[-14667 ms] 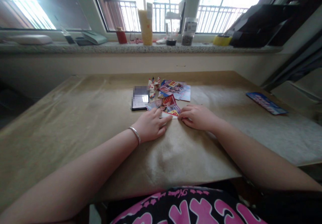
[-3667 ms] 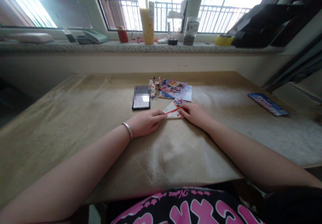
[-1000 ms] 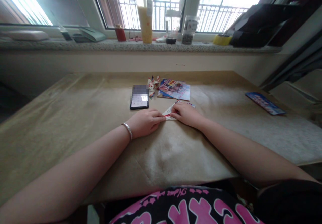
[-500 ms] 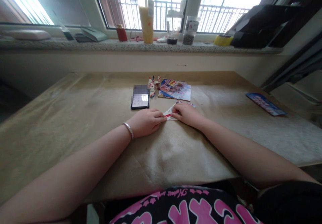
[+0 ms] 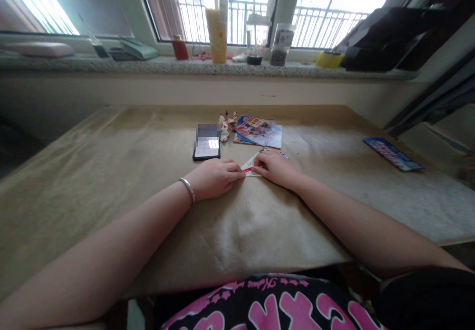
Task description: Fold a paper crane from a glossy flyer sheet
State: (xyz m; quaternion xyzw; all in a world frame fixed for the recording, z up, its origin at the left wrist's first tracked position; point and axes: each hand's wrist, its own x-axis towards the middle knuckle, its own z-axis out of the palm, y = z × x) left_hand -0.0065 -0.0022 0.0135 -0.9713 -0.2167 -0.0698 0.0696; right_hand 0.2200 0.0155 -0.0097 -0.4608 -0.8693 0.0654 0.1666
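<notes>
A small folded piece of paper [image 5: 250, 164], white with a red stripe and printed marks, lies on the table between my hands. My left hand [image 5: 214, 177], with a silver bracelet at the wrist, presses its fingertips together on the paper's left corner. On the other side, my right hand [image 5: 277, 169] has curled fingers closed on the paper and covers much of it. A patterned edge shows beyond the right knuckles. Just past my left hand lies a smartphone [image 5: 207, 147] with a lit screen.
Folded paper shapes [image 5: 226, 126] sit beside the phone, left of a stack of colourful printed sheets [image 5: 259, 132]. A blue printed packet [image 5: 392, 154] lies at the table's right. On the windowsill stand a tall yellow drink cup [image 5: 216, 35], jars and a black bag [image 5: 386, 40].
My left hand and wrist have shifted very slightly away from me and to the left. The paper and my right hand look almost unmoved.
</notes>
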